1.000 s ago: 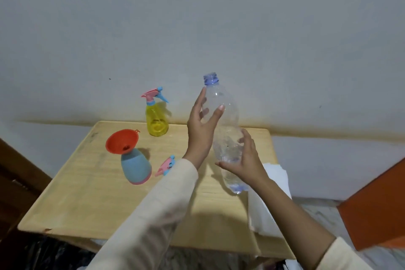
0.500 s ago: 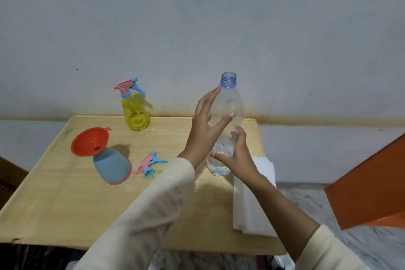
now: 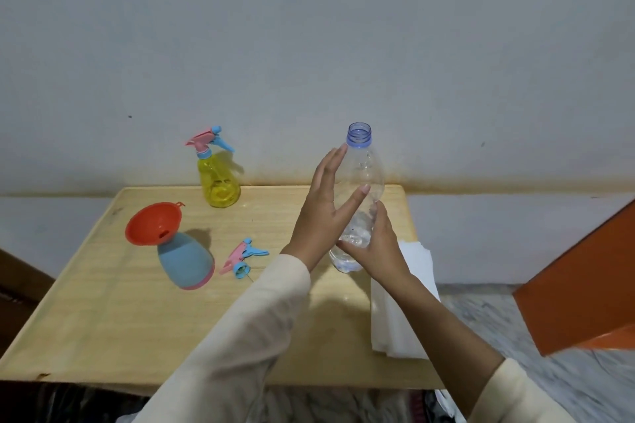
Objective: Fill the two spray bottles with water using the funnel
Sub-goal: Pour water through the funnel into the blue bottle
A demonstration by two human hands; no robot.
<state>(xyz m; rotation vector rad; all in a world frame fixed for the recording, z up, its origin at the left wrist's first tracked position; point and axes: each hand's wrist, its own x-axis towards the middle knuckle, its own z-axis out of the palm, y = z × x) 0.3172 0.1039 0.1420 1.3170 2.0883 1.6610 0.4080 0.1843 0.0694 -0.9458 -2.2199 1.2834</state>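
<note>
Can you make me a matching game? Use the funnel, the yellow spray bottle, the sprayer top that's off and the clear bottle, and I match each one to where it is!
Things
1. funnel
2. yellow spray bottle
3. sprayer top
4. clear bottle

Places
A. lying loose on the table
B. between the left hand and the right hand
C. sitting in the neck of the blue spray bottle
D. standing at the table's far edge

Pairs: 1-C, 2-D, 3-A, 4-B
</note>
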